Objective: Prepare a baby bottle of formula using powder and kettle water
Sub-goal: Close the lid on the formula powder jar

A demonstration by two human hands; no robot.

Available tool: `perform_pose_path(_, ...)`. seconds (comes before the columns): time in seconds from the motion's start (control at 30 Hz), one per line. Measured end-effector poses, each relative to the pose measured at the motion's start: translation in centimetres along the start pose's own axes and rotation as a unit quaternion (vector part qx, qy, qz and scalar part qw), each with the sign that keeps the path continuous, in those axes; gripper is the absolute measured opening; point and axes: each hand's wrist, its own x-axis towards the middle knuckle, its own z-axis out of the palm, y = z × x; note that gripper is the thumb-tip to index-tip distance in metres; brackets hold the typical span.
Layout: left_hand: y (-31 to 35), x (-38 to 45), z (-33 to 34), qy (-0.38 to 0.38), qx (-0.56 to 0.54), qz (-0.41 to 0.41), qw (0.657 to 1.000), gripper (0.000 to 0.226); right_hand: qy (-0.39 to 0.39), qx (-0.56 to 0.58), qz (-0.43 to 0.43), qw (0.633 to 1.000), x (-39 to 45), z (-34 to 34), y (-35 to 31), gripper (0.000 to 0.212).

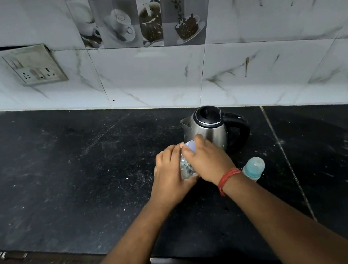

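- On a dark stone bench (64, 178), a person works at a small clear jar (187, 169) with a pale lid (190, 146), both hands closed round it just in front of a steel kettle (209, 128).
- The left hand (170, 176) wraps the jar's body, its fingers (167, 154) curled round the side to steady it.
- The right hand (207, 159) sits over the top, fingers (199, 138) clamped on the lid; a red thread circles that wrist.
- The jar leans slightly toward the kettle; whether its base rests on the bench cannot be told, and its contents are too blurred to name.
- The baby bottle (254, 168) stands to the right, near the right wrist and apart from both hands, its teat and clear cap on.
- The kettle stands upright at the back by the tiled wall, lid down, handle to the right, untouched.
- Judged from the grip, the step in hand is twisting the lid off what is probably the powder jar, so the task looks to be at an early stage.
- The next move calls for a firm hold below and a turn above, then setting the lid aside and uncapping the bottle before any powder or water goes in.
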Motion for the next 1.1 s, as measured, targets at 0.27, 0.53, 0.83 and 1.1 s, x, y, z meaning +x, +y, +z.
perform_pose_path(0.27, -2.4, -0.3, 0.9, -0.018, -0.095, -0.064, 0.993, 0.083, -0.057, 0.013, 0.026, 0.998, 0.8, 2.2, -0.6, 0.074)
perform_pose_path(0.53, -6.0, -1.0, 1.3, -0.047, -0.17, -0.144, 0.974, 0.089, -0.079, 0.038, -0.038, 0.995, -0.4, 5.2, 0.5, 0.073)
perform_pose_path(0.83, -7.4, -1.6, 2.7, -0.067, -0.199, -0.143, 0.967, 0.086, -0.087, 0.083, -0.022, 0.993, -0.8, 7.3, 1.9, 0.07)
perform_pose_path(1.1, -8.2, -1.6, 3.1, -0.08, -0.205, -0.133, 0.966, 0.087, -0.085, 0.089, -0.011, 0.992, -0.5, 7.6, 2.5, 0.071)
